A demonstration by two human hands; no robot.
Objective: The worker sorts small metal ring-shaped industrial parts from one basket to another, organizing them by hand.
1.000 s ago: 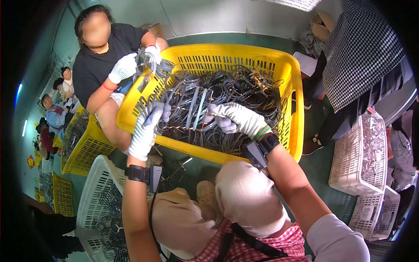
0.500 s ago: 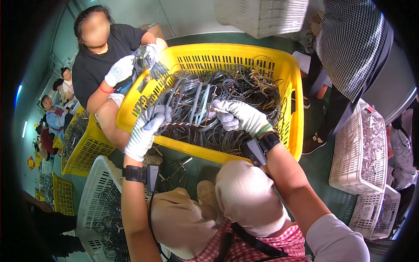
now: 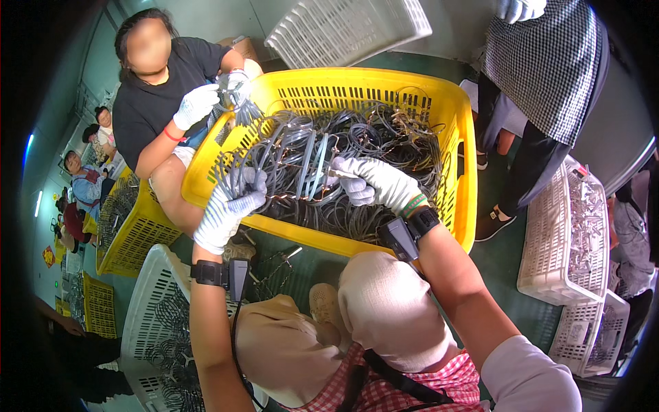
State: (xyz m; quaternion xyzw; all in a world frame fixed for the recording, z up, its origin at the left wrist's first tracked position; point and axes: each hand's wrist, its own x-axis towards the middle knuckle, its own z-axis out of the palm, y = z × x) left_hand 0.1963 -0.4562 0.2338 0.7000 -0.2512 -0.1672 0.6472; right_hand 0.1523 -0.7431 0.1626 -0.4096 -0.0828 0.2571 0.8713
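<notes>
A yellow slotted crate (image 3: 461, 206) in front of me is filled with coiled grey and dark cables (image 3: 357, 144). My left hand (image 3: 226, 209), in a striped white glove, grips a bundle of grey cables (image 3: 302, 165) at the crate's near left rim. My right hand (image 3: 374, 184), in a white glove, holds the same bundle near its middle. Each of my wrists carries a black strap with a small device. Across the crate a person in a black shirt (image 3: 147, 113) holds another cable bundle (image 3: 233, 103) with gloved hands.
A white crate (image 3: 343, 31) is held above the yellow one's far edge. White crates with parts (image 3: 570, 240) stand at right, and a white crate of coils (image 3: 147, 329) at lower left. More yellow crates (image 3: 127, 233) sit at left. A person in a checked apron (image 3: 549, 75) stands at right.
A white crate has come into view over the yellow crate's far edge. My hands have shifted slightly on the cable bundle.
</notes>
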